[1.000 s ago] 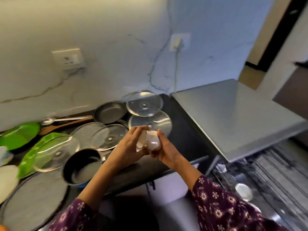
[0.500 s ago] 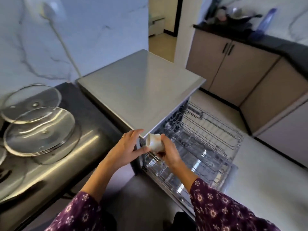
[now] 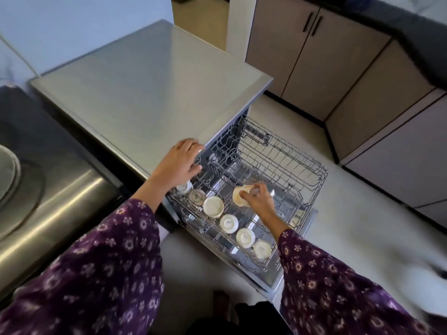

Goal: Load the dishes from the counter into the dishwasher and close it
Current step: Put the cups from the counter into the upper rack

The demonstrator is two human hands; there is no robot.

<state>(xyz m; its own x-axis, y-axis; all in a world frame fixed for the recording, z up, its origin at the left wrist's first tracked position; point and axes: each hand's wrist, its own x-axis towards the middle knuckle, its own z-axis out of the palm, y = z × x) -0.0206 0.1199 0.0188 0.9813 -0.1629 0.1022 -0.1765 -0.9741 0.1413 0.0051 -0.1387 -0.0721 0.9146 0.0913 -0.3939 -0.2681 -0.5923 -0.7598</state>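
A white cup is gripped by the curled fingers of the right hand and held tilted on its side over the middle of the pulled-out dishwasher rack. The left hand is laid on the front corner of the dishwasher top, its fingers loosely spread. A row of upturned cups is lined along the rack's near edge

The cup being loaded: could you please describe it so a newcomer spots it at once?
Look in the pulled-out rack of the open dishwasher. A row of upturned white cups lines its near edge. This cup alone is tilted, mid-rack, in the right hand.
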